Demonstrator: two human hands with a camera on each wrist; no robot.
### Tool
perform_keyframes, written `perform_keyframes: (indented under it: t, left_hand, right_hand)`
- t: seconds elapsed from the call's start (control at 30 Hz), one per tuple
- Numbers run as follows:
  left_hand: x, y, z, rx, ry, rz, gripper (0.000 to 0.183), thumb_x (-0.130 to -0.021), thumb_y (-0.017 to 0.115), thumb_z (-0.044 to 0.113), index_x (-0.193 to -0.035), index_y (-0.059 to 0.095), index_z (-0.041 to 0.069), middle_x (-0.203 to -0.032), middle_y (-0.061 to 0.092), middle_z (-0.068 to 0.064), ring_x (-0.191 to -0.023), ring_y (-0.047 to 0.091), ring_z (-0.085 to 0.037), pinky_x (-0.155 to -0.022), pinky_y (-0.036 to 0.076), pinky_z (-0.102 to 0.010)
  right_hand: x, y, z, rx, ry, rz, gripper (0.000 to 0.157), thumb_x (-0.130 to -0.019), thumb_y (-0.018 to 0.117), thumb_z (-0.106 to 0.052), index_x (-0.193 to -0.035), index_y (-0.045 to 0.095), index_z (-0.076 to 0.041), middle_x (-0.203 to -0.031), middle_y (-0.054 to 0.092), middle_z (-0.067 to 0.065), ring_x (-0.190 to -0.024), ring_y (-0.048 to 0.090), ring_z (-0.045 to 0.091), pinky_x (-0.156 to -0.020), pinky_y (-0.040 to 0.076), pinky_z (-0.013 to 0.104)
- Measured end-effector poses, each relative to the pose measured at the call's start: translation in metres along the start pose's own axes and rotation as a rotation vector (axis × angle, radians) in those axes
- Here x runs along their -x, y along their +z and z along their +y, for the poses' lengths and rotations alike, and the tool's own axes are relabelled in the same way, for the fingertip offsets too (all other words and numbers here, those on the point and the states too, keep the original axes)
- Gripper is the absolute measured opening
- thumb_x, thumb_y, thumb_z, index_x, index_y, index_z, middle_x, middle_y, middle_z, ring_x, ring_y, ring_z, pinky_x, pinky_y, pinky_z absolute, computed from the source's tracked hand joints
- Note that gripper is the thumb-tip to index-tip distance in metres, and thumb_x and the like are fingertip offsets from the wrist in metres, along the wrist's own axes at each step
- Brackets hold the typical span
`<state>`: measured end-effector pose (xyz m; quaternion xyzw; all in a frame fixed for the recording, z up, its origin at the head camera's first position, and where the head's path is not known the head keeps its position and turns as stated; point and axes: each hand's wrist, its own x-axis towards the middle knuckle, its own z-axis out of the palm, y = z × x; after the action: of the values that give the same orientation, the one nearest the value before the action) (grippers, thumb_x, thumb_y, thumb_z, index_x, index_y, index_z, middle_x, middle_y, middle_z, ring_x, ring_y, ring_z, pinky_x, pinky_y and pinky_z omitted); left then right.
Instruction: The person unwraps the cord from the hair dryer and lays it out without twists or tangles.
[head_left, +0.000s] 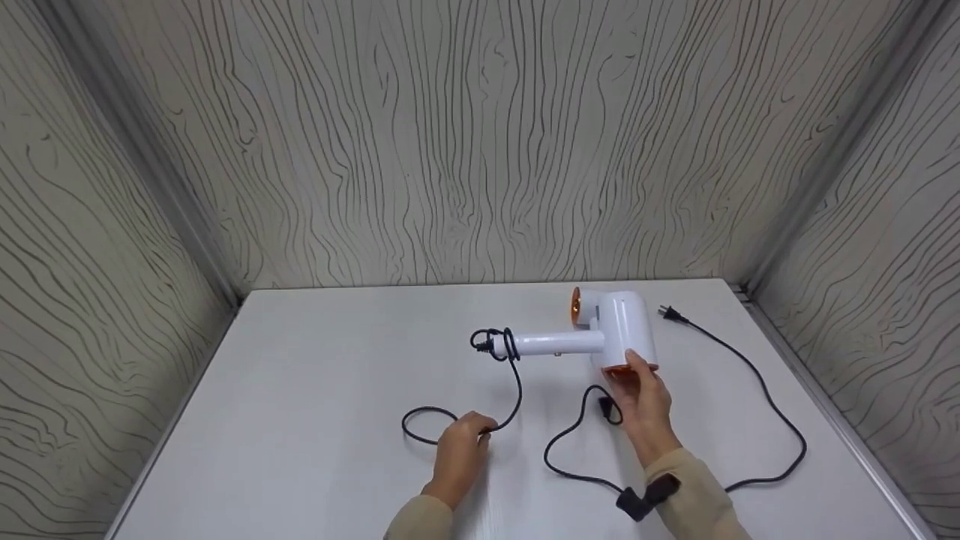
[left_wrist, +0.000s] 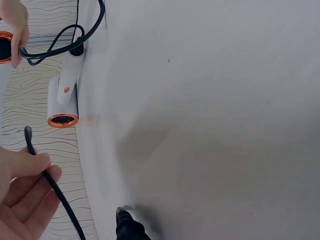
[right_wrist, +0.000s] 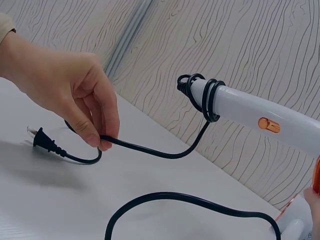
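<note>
My right hand (head_left: 646, 405) grips a white hair dryer (head_left: 626, 326) by its head, at the orange-rimmed end, with the handle pointing left. Black cord (right_wrist: 212, 100) is coiled round the handle's end. From there it runs down to my left hand (head_left: 461, 454), which pinches it between thumb and fingertips, as the right wrist view (right_wrist: 95, 107) of that hand shows. Beyond the pinch, the cord loops away to a two-prong plug (right_wrist: 45, 142) near the tabletop; my hand hides this plug in the head view.
A second white hair dryer (head_left: 589, 306) lies behind the held one, its orange rim facing left. More black cord (head_left: 772, 405) curves across the right side of the white table (head_left: 300, 360), with a plug (head_left: 671, 313) at the back right. Wood-patterned walls (head_left: 480, 150) enclose the table.
</note>
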<state>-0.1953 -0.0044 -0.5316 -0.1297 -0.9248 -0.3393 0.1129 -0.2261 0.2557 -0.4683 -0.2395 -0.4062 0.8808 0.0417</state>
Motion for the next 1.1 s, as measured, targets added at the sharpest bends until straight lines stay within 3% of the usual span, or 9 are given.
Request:
perform_keyframes:
  t: [0.47,0.63,0.87,0.97,1.1]
  left_hand:
    - [0.0013,0.0037,-0.0014,-0.015,-0.072,-0.098,0.024,-0.086,0.065,-0.004,-0.104,0.073,0.009,-0.100,0.074,-0.004,-0.096,0.070,-0.019,-0.083,0.059,-0.029]
    - [0.0017,0.0028,-0.0021,-0.007,-0.065,-0.086,0.026,-0.086,0.064,-0.003,-0.108,0.072,0.008,-0.103,0.073,-0.004,-0.099,0.069,-0.020,-0.086,0.059,-0.030]
    - [0.0025,0.0013,-0.0013,0.048,-0.108,-0.093,0.023,-0.088,0.064,0.001,-0.109,0.071,0.010,-0.105,0.072,-0.002,-0.100,0.069,-0.018,-0.086,0.058,-0.029]
    - [0.0020,0.0016,-0.0007,0.051,-0.091,-0.062,0.020,-0.088,0.064,0.004,-0.107,0.071,0.008,-0.104,0.073,-0.003,-0.098,0.070,-0.018,-0.084,0.059,-0.027]
    - [0.0005,0.0027,-0.0009,0.028,-0.041,-0.003,0.018,-0.088,0.064,0.005,-0.105,0.071,0.006,-0.100,0.074,-0.004,-0.095,0.070,-0.018,-0.081,0.059,-0.025]
  right_hand:
    - [-0.0004,-0.0035,-0.0035,-0.137,0.039,-0.017,0.074,-0.092,0.063,-0.025,-0.144,0.011,-0.026,-0.128,0.036,-0.006,-0.136,0.033,0.011,-0.113,0.041,0.028]
    - [-0.0017,-0.0044,-0.0040,-0.148,0.040,-0.017,0.073,-0.092,0.064,-0.025,-0.144,0.013,-0.027,-0.127,0.036,-0.006,-0.135,0.034,0.011,-0.113,0.042,0.028]
    - [-0.0019,-0.0050,-0.0030,-0.166,0.035,-0.015,0.050,-0.092,0.062,-0.024,-0.126,0.026,-0.027,-0.127,0.036,-0.003,-0.130,0.037,0.010,-0.113,0.041,0.027]
    - [-0.0017,-0.0066,-0.0027,-0.158,0.029,-0.024,0.046,-0.093,0.061,-0.024,-0.124,0.027,-0.026,-0.126,0.036,-0.002,-0.125,0.041,0.009,-0.112,0.043,0.026]
    - [-0.0024,-0.0087,-0.0020,-0.138,0.024,-0.040,0.057,-0.094,0.059,-0.025,-0.136,0.021,-0.024,-0.126,0.036,-0.002,-0.123,0.043,0.008,-0.112,0.043,0.027]
